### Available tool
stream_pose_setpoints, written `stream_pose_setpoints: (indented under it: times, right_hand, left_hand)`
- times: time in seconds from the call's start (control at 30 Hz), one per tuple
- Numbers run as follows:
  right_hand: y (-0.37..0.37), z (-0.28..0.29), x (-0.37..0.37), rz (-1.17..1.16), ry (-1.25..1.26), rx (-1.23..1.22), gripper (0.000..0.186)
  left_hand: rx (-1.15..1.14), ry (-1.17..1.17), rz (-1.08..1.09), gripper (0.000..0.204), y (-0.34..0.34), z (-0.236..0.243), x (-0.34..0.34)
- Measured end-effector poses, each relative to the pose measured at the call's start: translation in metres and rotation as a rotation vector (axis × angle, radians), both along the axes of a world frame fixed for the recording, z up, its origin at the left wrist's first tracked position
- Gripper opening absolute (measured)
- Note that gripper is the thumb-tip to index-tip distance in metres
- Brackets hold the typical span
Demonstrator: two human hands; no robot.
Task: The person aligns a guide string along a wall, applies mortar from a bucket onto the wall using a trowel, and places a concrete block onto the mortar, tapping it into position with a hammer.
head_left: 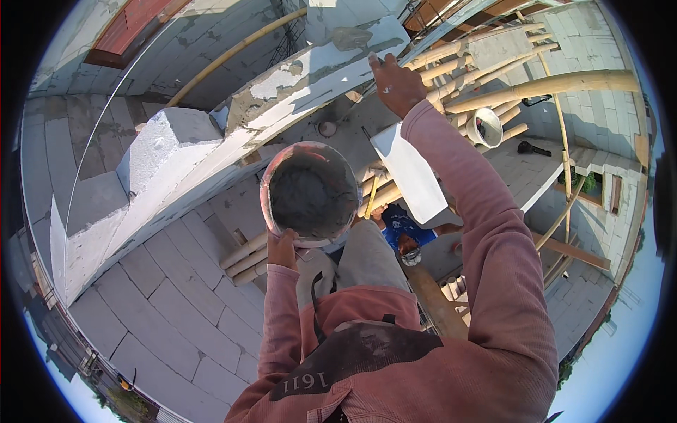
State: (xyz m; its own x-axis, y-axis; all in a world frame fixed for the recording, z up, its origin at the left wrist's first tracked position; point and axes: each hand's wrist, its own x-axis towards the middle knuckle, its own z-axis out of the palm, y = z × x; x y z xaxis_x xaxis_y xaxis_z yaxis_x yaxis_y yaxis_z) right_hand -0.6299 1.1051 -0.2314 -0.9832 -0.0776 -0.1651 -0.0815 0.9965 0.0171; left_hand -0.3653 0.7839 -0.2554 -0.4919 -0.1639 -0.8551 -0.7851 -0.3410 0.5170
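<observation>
Head view: my left grip (283,249) is closed on the rim of a bucket (266,192) holding grey mortar (312,199). My right grip (399,84) is partly curled beside the wall top (273,86); I cannot tell if it holds anything. Left of it, grey patches alternate with bare white, so I judge the spreading partly done, mortar left to use.
</observation>
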Motion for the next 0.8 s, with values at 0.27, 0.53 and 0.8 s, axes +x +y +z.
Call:
stream_pose_setpoints:
  times: [0.27,0.53,0.8]
  right_hand:
    - [0.062,-0.011,0.089,0.082,0.394,-0.379,0.055]
    - [0.008,0.088,0.208,-0.603,-0.819,-1.32,0.056]
    - [-0.059,0.027,0.238,-0.697,-0.839,-1.401,0.054]
  left_hand:
    - [-0.01,-0.021,-0.029,0.045,0.004,0.003,-0.003]
    - [0.035,0.129,-0.09,0.07,0.013,0.016,-0.035]
    - [-0.264,0.447,-0.363,0.076,0.018,0.008,-0.043]
